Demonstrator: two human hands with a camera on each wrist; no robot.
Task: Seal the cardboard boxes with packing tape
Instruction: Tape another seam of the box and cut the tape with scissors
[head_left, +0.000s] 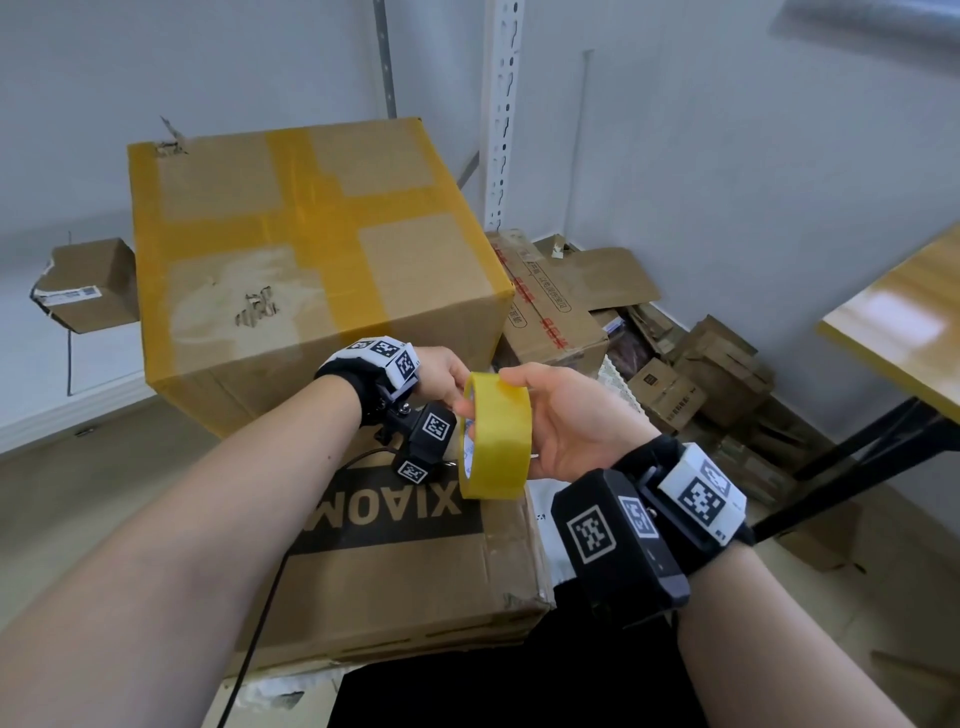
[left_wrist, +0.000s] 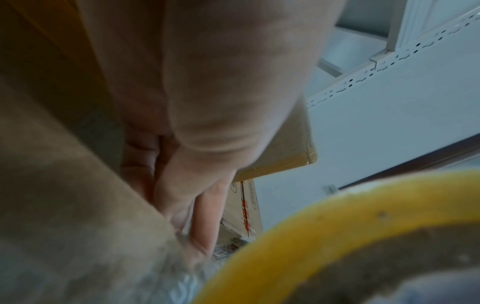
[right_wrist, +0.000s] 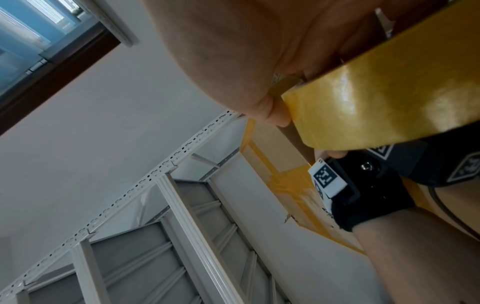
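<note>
A roll of yellow packing tape (head_left: 496, 441) is held upright between both hands above a flat cardboard box (head_left: 415, 571) with black print. My right hand (head_left: 545, 410) cradles the roll from the right, thumb lying over its top rim. From the left, my left hand (head_left: 457, 392) pinches the roll's upper edge with its fingertips. Behind them stands a large cardboard box (head_left: 311, 249) whose top carries a cross of yellow tape. The left wrist view shows the roll (left_wrist: 337, 226) blurred and close. In the right wrist view the roll (right_wrist: 376, 98) sits against my palm.
A small box (head_left: 88, 283) sits at the left by the wall. Flattened and loose cartons (head_left: 675, 364) pile on the floor at the right. A wooden table (head_left: 909, 322) with black legs juts in from the right. A white slotted shelf post (head_left: 501, 104) rises behind.
</note>
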